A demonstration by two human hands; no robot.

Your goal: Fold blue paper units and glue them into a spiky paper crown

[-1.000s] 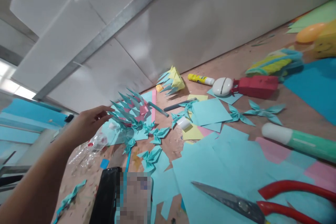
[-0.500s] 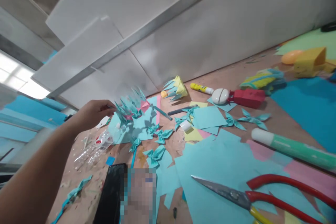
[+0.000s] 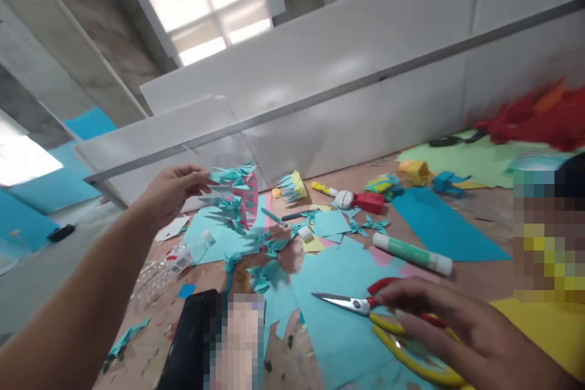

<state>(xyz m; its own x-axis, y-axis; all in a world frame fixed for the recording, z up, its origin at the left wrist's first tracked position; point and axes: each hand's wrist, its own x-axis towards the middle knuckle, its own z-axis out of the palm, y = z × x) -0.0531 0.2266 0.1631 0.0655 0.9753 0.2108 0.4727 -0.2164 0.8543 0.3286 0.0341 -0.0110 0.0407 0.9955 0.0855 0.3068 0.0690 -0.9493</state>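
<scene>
Pinched in my left hand (image 3: 180,187) is the edge of a pink and teal folded-paper piece (image 3: 249,198) with several pointed teal tips. It is raised at its near side above teal sheets. My right hand (image 3: 461,329) has its thumb and fingers curled around the red handles of scissors (image 3: 345,303), whose blades point left over a large teal sheet (image 3: 320,341). Part of the grip is hidden by the fingers. Yellow handles (image 3: 402,359) lie just below. Small teal folded-paper pieces (image 3: 267,276) are scattered between my hands.
A black phone (image 3: 187,341) lies in front. Behind the papers are a green glue stick (image 3: 414,253), a yellow spiky paper piece (image 3: 297,186) and a red block (image 3: 370,202). A clear plastic bottle (image 3: 169,265) lies left. A white partition (image 3: 342,122) bounds the table; another person sits right.
My right hand has come in from the right onto the scissors, whose blades have turned slightly. My left hand now pinches the pink and teal paper piece, which has tilted up. The view has swung right.
</scene>
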